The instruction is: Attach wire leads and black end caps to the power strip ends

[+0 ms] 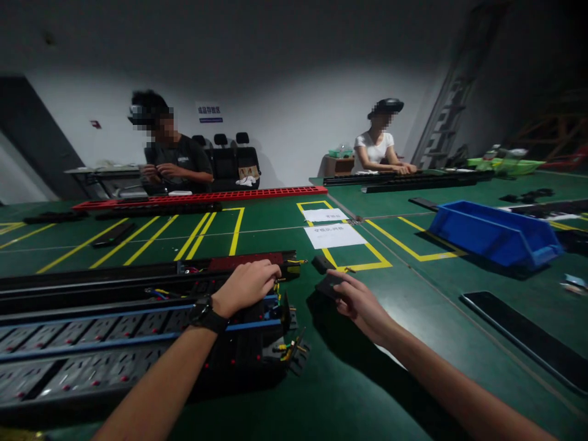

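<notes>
The left hand (248,285) lies across the long rails (138,324) near their ends, probably steadying them; whether its curled fingers grip anything is hard to tell. The right hand (361,304) pinches a small black block (327,286) by its edge, beyond the rail ends.

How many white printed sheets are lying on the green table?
2. The nearer sheet lies beyond the right hand; the farther sheet lies just past the first. A white patch by the right forearm may be another, too hidden to tell.
</notes>
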Motion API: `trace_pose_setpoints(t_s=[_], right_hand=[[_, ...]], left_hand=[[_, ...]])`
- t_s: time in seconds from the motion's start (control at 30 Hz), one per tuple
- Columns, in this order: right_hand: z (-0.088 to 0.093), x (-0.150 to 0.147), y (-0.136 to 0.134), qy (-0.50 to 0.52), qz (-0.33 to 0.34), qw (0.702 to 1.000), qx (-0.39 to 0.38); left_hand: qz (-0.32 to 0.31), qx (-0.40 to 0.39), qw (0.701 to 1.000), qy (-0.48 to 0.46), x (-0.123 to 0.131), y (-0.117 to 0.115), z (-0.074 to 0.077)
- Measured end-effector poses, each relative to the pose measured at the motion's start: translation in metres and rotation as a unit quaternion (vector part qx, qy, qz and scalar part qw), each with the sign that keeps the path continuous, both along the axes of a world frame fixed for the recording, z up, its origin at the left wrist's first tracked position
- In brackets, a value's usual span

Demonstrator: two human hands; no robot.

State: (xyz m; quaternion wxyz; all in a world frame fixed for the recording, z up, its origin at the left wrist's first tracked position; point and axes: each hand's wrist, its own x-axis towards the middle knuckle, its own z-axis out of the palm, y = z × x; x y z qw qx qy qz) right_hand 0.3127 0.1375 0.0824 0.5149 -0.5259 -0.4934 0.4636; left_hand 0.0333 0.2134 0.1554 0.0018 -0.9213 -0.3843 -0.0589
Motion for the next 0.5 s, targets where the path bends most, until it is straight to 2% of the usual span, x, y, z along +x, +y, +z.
trace_pose_setpoints(t_s=[0.1, 0.23, 0.33, 0.5], right_hand=[[-0.009, -0.005, -0.001, -0.186, -0.056, 0.977, 0.092], [-0.024, -0.008, -0.001, -0.355, -0.032, 0.92, 0.165], [-0.031, -0.008, 0.0, -0.404, -0.008, 0.892, 0.202], [-0.036, -0.005, 0.008, -0.415, 0.006, 0.879, 0.233]], left_hand=[[0.031, 0.032, 0.999, 0.025, 0.002, -0.004, 0.001], [0.042, 0.052, 0.997, 0.038, 0.003, -0.006, -0.002], [0.049, 0.056, 0.997, 0.035, 0.004, -0.008, -0.005], [0.058, 0.065, 0.996, 0.031, 0.007, -0.013, -0.007]])
